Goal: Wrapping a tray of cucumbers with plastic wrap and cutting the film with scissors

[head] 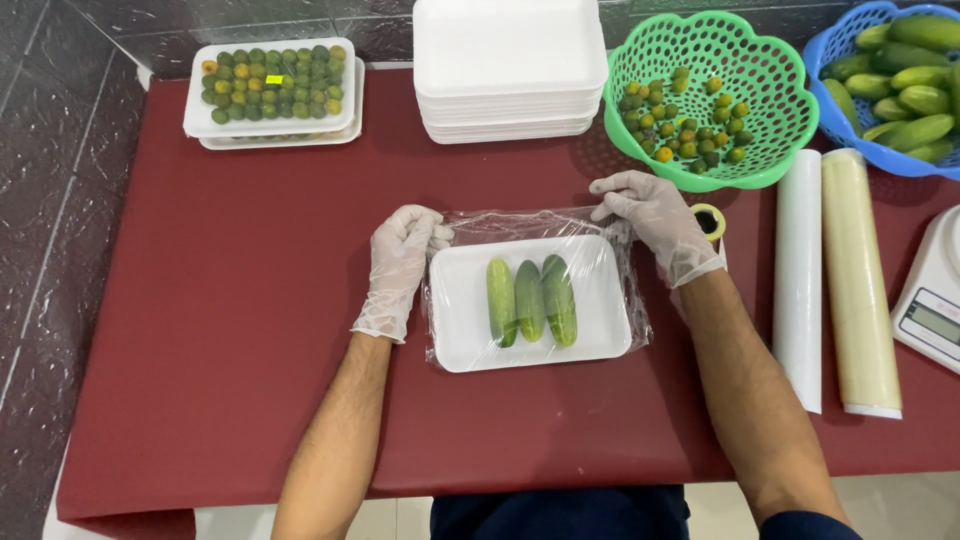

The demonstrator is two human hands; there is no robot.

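A white foam tray (460, 320) lies in the middle of the dark red table (200, 330) with three green cucumbers (530, 301) side by side on it. Clear cling film (520, 224) covers the tray and bunches along its far edge. My left hand (397, 268), in a thin clear glove, pinches the film at the tray's far left corner. My right hand (655, 222), gloved too, pinches the film at the far right corner.
A stack of empty white foam trays (510, 70) stands at the back. A wrapped tray of small green fruits (272, 85) is back left. A green basket (712, 95) with small fruits, a blue basket of cucumbers (900, 80), two film rolls (835, 280), a tape roll (710, 221) and a scale (935, 300) fill the right.
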